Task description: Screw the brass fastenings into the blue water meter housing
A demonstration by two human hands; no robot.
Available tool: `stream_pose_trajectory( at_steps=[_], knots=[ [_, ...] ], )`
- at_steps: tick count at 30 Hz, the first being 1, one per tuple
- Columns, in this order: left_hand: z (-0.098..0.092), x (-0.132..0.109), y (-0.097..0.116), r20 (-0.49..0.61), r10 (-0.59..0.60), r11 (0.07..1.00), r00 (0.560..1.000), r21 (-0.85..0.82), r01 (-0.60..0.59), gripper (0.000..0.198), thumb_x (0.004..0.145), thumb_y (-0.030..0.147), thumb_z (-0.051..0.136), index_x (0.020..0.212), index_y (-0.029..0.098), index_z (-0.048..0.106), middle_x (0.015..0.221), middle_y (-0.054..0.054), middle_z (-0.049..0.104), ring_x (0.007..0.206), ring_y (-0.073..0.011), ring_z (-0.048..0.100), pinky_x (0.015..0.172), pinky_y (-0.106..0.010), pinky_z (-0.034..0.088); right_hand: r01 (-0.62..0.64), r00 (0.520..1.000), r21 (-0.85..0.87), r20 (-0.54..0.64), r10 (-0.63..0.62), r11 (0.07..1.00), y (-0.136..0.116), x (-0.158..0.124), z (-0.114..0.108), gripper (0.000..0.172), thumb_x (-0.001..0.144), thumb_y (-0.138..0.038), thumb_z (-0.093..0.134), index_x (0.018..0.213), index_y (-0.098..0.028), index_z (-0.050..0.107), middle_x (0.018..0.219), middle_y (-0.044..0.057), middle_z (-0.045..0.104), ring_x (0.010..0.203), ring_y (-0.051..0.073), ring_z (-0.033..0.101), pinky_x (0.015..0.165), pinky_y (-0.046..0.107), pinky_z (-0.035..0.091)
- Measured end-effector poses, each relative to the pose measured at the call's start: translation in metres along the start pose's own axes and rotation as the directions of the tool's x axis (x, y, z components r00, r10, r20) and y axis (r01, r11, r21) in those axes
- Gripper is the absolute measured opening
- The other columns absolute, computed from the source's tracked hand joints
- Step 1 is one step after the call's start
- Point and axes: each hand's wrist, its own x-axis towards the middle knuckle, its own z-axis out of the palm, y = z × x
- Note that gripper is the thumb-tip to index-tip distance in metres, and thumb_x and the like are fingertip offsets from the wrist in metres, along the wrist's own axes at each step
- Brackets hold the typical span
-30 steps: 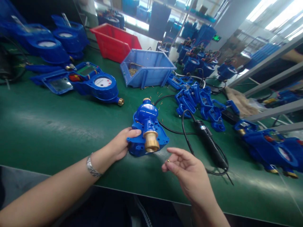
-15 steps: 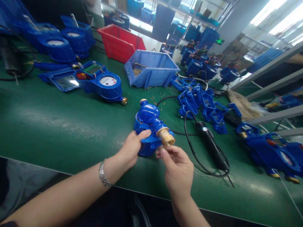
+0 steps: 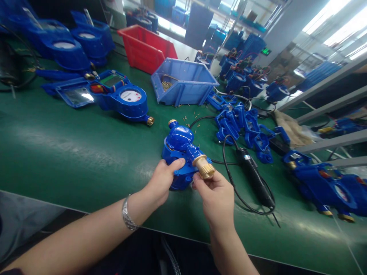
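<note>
A blue water meter body (image 3: 181, 147) with brass threaded ends lies upside down on the green table mat (image 3: 71, 152). My left hand (image 3: 163, 179) grips its near left side, thumb on top. My right hand (image 3: 215, 196) pinches at the underside of the near brass fitting (image 3: 205, 168); whether it holds a small part between its fingertips is hidden. A black electric screwdriver (image 3: 254, 177) with a looping cable lies just right of my right hand.
A light blue bin (image 3: 183, 82) with small brass screws and a red bin (image 3: 146, 47) stand behind. An opened meter with dial (image 3: 126, 101) lies at left. Blue plastic covers (image 3: 243, 126) are piled at right, more meters (image 3: 327, 183) at far right. Loose screws dot the mat.
My right hand came up from the mat to the brass fitting. The meter has tilted and turned, its near end now pointing to the right, with my left hand still gripping it.
</note>
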Motion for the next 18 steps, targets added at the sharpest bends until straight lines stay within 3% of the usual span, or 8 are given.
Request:
stream_pose_trajectory(
  at_steps=[6,14,18],
  knots=[
    [-0.001,0.000,0.000,0.018,0.011,1.000,1.000,0.017,-0.012,0.030,0.060,0.033,0.073,0.078,0.012,0.061,0.064,0.000,0.065,0.055,-0.0118,0.057,0.056,-0.024,0.045,-0.145,0.983,0.174,0.141,0.121,0.974,-0.010,0.007,0.001,0.018,0.063,-0.021,0.071,0.077,-0.017,0.060,0.057,-0.005,0.057,0.045,0.009,0.052,0.047,0.021,0.043],
    [0.000,-0.002,0.001,0.054,0.003,1.000,0.999,0.022,-0.004,0.025,0.062,0.032,0.071,0.073,0.013,0.061,0.058,0.000,0.063,0.049,-0.0139,0.057,0.051,-0.026,0.044,-0.183,0.966,0.208,0.219,0.137,0.961,-0.014,0.007,0.002,0.024,0.062,-0.020,0.070,0.082,-0.016,0.057,0.054,-0.007,0.056,0.042,0.008,0.053,0.043,0.018,0.042],
    [0.000,-0.002,0.001,0.068,-0.023,0.999,0.997,0.028,0.021,0.029,0.061,0.034,0.072,0.078,0.012,0.062,0.061,-0.001,0.066,0.051,-0.0140,0.059,0.051,-0.025,0.045,-0.180,0.952,0.143,0.275,0.135,0.973,-0.011,0.004,-0.006,0.024,0.065,-0.025,0.070,0.082,-0.016,0.055,0.051,-0.006,0.055,0.046,0.011,0.055,0.050,0.022,0.045]
  ],
)
